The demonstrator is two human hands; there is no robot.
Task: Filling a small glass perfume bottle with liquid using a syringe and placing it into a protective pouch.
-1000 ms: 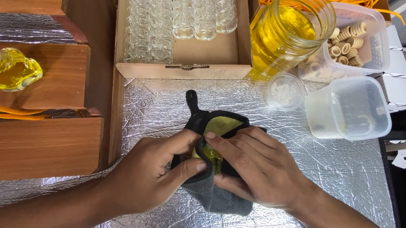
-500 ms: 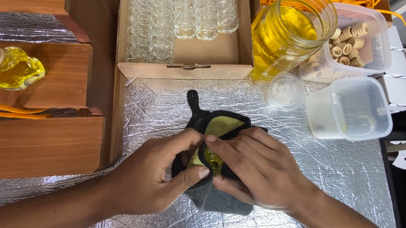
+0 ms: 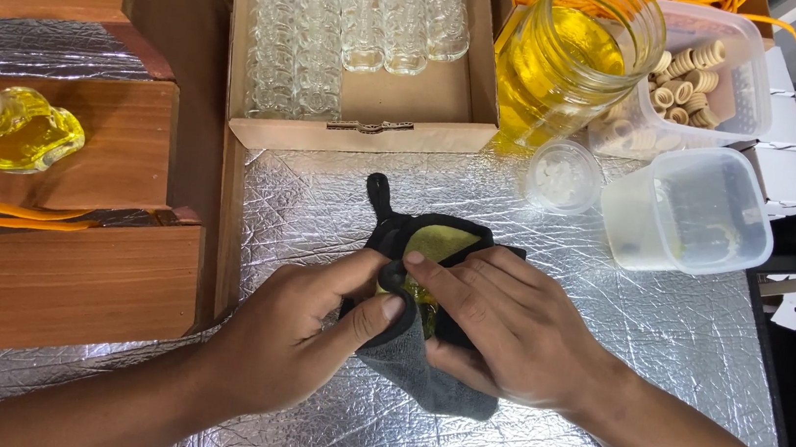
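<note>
Head view, seen from beside the worker. Foil-covered desk (image 3: 660, 359) carries everything. Left forearm enters from lower left, right forearm from lower right; both angle inward and meet at mid-desk.

Left hand (image 3: 292, 341): grip clamped on the dark cloth (image 3: 421, 379), thumb pressed over its folded edge, fingers curled under. Right hand (image 3: 505, 328): lies palm-down across the cloth, fingertips pinching the same fold against the left thumb, so its grip is likewise closed on the cloth.

Dark cloth: grey-black, bunched, resting on the foil at desk centre, a short loop sticking out at the top. Yellowish patch (image 3: 435, 242) shows inside the folds; a small glassy yellow object appears wrapped within, mostly hidden.

Containers, by size:
- Cardboard box (image 3: 369, 122), behind the hands: rows of empty clear glass bottles (image 3: 341, 11).
- Glass jar (image 3: 568, 59): yellow liquid.
- Clear tub (image 3: 748, 83): ribbed pale wooden caps.
- Lidded plastic tub (image 3: 690, 210): contents unclear.
- Small round cup (image 3: 564, 175): small white pieces.

Wooden steps (image 3: 38, 274) at left bear one filled yellow bottle (image 3: 23, 130) with wooden cap and orange cord.
</note>
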